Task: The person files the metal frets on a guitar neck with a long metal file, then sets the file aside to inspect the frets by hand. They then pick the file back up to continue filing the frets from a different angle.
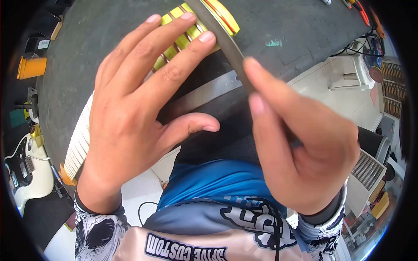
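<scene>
My right hand pinches the near end of a long, narrow, dark grey file between thumb and fingers. The file runs away from me to the top edge, across a yellow-covered piece with thin metal frets, which looks like a taped guitar fretboard. My left hand lies spread over that piece, its fingertips beside the file and its thumb held out to the side. Below the fingers a flat shiny metal strip slants toward the file. My left palm hides much of the fretted piece.
A dark mat covers the bench. A pale band with dark slits curves by my left wrist. A cream guitar body and an orange cup are at left. A white stool stands on the floor at right.
</scene>
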Demonstrator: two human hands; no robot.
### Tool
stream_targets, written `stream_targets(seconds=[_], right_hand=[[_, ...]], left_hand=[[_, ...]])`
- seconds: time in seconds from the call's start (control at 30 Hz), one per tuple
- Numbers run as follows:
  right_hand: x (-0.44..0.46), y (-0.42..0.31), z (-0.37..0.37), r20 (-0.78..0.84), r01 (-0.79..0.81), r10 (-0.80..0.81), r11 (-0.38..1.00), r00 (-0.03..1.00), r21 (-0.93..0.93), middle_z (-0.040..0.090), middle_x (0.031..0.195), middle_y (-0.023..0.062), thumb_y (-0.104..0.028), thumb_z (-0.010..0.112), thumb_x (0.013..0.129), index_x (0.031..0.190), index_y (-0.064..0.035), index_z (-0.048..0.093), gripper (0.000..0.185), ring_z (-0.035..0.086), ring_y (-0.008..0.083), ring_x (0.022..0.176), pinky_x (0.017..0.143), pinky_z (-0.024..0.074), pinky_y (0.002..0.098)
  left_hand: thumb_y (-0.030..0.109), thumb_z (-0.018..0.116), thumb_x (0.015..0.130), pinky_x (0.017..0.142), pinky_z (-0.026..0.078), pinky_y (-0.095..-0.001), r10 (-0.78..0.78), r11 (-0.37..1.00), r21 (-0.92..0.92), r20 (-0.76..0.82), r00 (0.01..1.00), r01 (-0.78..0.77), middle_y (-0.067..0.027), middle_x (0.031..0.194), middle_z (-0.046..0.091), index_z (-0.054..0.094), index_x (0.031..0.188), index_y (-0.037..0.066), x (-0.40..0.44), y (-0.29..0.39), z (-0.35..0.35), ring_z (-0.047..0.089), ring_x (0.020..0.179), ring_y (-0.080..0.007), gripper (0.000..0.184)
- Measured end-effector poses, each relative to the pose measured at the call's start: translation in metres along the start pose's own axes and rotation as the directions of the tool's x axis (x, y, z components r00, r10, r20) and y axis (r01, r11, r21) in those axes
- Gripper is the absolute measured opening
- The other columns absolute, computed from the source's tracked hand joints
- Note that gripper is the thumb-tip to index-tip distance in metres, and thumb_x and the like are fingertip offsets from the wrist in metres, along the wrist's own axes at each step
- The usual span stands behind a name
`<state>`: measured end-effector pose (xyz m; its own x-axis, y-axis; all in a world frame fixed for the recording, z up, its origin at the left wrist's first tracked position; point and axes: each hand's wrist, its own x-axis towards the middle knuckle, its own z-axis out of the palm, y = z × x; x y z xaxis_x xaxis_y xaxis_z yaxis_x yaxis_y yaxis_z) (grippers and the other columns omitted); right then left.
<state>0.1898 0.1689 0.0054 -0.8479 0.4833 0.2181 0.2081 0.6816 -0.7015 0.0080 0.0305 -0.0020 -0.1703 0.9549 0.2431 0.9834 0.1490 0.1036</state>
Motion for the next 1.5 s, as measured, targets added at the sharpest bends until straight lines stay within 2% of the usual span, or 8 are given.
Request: stream_targets(seconds=[0.33, 0.67, 0.77, 0.87, 0.97, 1.1, 1.17, 1.5], right_hand=[[-0.118, -0.005, -0.049, 0.104, -0.149, 0.143, 0.988, 0.984, 0.047, 0.070, 0.073, 0.0162, 0.007, 0.069, 0.077, 0.120, -0.0010, 0.071, 0.043, 0.065, 0.0218, 0.055, 0.055, 0.0508, 0.0272], [-0.003, 0.008, -0.001, 0.019, 0.046, -0.047, 0.998, 0.999, 0.031, 0.067, 0.069, 0.0090, 0.010, 0.067, 0.084, 0.123, -0.0004, 0.071, 0.041, 0.061, 0.0118, 0.055, 0.053, 0.0451, 0.0236], [0.018, -0.008, 0.009, -0.040, -0.037, 0.038, 0.999, 0.998, 0.026, 0.067, 0.067, 0.0047, 0.007, 0.064, 0.089, 0.125, 0.0004, 0.070, 0.037, 0.059, 0.0067, 0.055, 0.051, 0.0423, 0.0206], [0.004, -0.005, -0.004, -0.004, -0.187, 0.191, 0.964, 0.982, 0.191, 0.067, 0.067, 0.0040, 0.002, 0.062, 0.094, 0.128, 0.0012, 0.068, 0.034, 0.056, 0.0055, 0.050, 0.048, 0.0393, 0.0185], [-0.042, 0.028, -0.029, -0.013, -0.094, 0.104, 0.944, 0.995, 0.315, 0.066, 0.066, 0.0088, -0.008, 0.061, 0.099, 0.132, 0.0015, 0.064, 0.035, 0.052, 0.0072, 0.043, 0.041, 0.0366, 0.0199], [-0.105, 0.025, -0.051, 0.001, -0.213, 0.228, 0.907, 0.974, 0.362, 0.068, 0.064, 0.0116, -0.001, 0.068, 0.088, 0.123, 0.0024, 0.070, 0.035, 0.064, 0.0131, 0.050, 0.048, 0.0496, 0.0237], [-0.121, 0.022, -0.048, 0.008, -0.178, 0.186, 0.922, 0.982, 0.343, 0.064, 0.059, 0.0081, -0.006, 0.066, 0.093, 0.126, -0.0005, 0.069, 0.034, 0.059, 0.0127, 0.044, 0.043, 0.0465, 0.0239], [-0.145, 0.013, -0.038, 0.050, -0.147, 0.140, 0.973, 0.989, 0.175, 0.068, 0.064, 0.0110, 0.004, 0.066, 0.085, 0.120, 0.0008, 0.071, 0.036, 0.067, 0.0185, 0.054, 0.056, 0.0541, 0.0271]], left_hand=[[0.064, 0.075, 0.067, 0.111, 0.040, -0.0492, 0.017, 0.999, 0.031, -0.022, 1.000, -0.017, -0.0154, 0.144, 0.058, 0.064, 0.138, 0.010, -0.001, 0.000, 0.003, 0.052, 0.135, -0.0404, 0.089], [0.062, 0.075, 0.070, 0.111, 0.040, -0.0496, -0.003, 1.000, -0.001, 0.000, 1.000, 0.003, -0.0165, 0.144, 0.057, 0.063, 0.139, 0.007, 0.000, 0.000, -0.001, 0.052, 0.134, -0.0416, 0.089], [0.062, 0.076, 0.070, 0.111, 0.040, -0.0498, -0.004, 1.000, -0.004, 0.008, 1.000, 0.004, -0.0166, 0.144, 0.057, 0.062, 0.139, 0.007, 0.001, 0.000, 0.000, 0.052, 0.134, -0.0418, 0.088], [0.062, 0.076, 0.070, 0.111, 0.040, -0.0500, -0.015, 1.000, 0.005, 0.019, 1.000, 0.015, -0.0163, 0.144, 0.057, 0.063, 0.139, 0.008, 0.000, 0.002, -0.002, 0.051, 0.134, -0.0416, 0.088], [0.062, 0.076, 0.069, 0.111, 0.040, -0.0500, -0.016, 1.000, 0.017, 0.017, 1.000, 0.016, -0.0159, 0.144, 0.057, 0.063, 0.138, 0.009, -0.002, 0.002, -0.001, 0.051, 0.135, -0.0412, 0.088], [0.061, 0.076, 0.068, 0.111, 0.041, -0.0495, -0.003, 1.000, 0.023, 0.001, 1.000, 0.003, -0.0156, 0.144, 0.057, 0.063, 0.138, 0.010, -0.001, 0.002, 0.001, 0.051, 0.135, -0.0407, 0.089], [0.061, 0.076, 0.068, 0.111, 0.041, -0.0491, 0.006, 1.000, 0.025, -0.008, 1.000, -0.006, -0.0157, 0.144, 0.057, 0.063, 0.139, 0.009, -0.001, 0.001, 0.002, 0.052, 0.134, -0.0407, 0.089], [0.061, 0.076, 0.069, 0.110, 0.042, -0.0486, 0.034, 0.998, 0.058, -0.029, 0.999, -0.033, -0.0155, 0.145, 0.057, 0.063, 0.139, 0.009, -0.002, 0.000, 0.004, 0.052, 0.134, -0.0408, 0.089]])
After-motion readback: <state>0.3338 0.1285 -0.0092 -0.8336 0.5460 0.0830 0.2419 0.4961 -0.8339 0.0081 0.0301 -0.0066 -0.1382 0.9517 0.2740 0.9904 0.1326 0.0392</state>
